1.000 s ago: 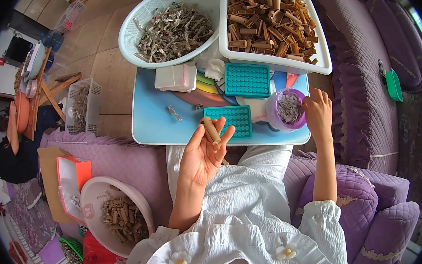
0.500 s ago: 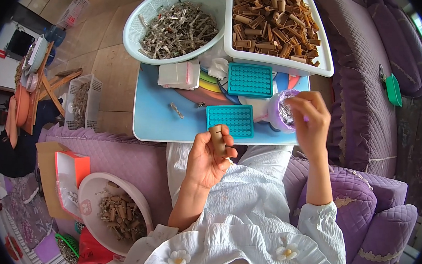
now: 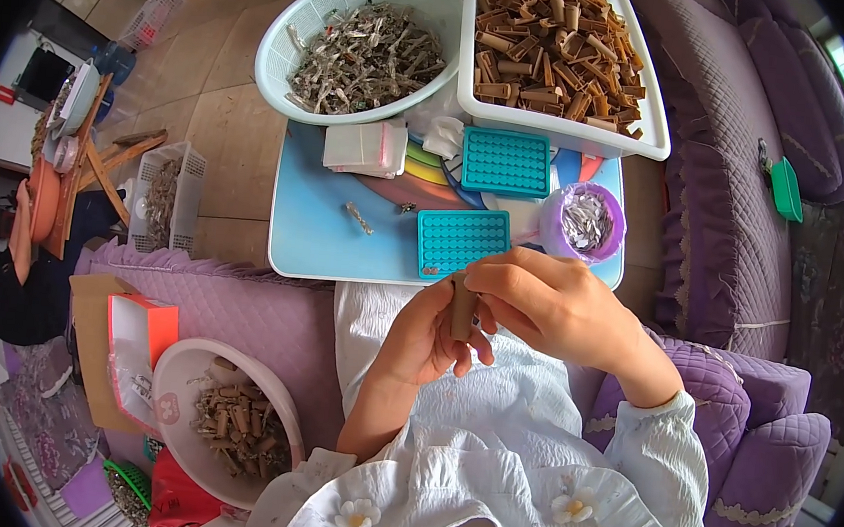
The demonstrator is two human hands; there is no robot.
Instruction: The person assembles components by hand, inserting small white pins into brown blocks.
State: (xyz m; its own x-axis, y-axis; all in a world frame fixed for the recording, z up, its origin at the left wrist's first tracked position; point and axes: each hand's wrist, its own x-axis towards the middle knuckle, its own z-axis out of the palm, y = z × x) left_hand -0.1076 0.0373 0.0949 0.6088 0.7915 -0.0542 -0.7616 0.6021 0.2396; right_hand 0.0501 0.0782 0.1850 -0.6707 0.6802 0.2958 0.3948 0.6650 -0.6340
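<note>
My left hand (image 3: 417, 338) is closed around a short brown tube (image 3: 463, 315), held roughly upright above my lap. Over its top end, the pinched fingers of my right hand (image 3: 564, 304) meet the tube. Whatever those fingertips hold, if anything, is hidden. Just beyond the hands lies a teal tray with rows of small hollows (image 3: 462, 237). To the right stands a purple-lined tub (image 3: 553, 230) with small shiny silver pieces (image 3: 586, 221) inside.
A second teal tray (image 3: 506, 160), a stack of pale packets (image 3: 365, 148) and a loose clear strip (image 3: 358, 218) lie on the blue table (image 3: 313, 249). Behind are a mint basket (image 3: 277, 60) and a white bin (image 3: 554, 127) of brown pieces. Left, a pink basin (image 3: 171, 382) holds more tubes; another person (image 3: 24, 279) sits farther off.
My right hand has moved from the purple-lined tub down and left to the top of the brown tube. My left hand still holds the tube, now turned slightly and lower.
</note>
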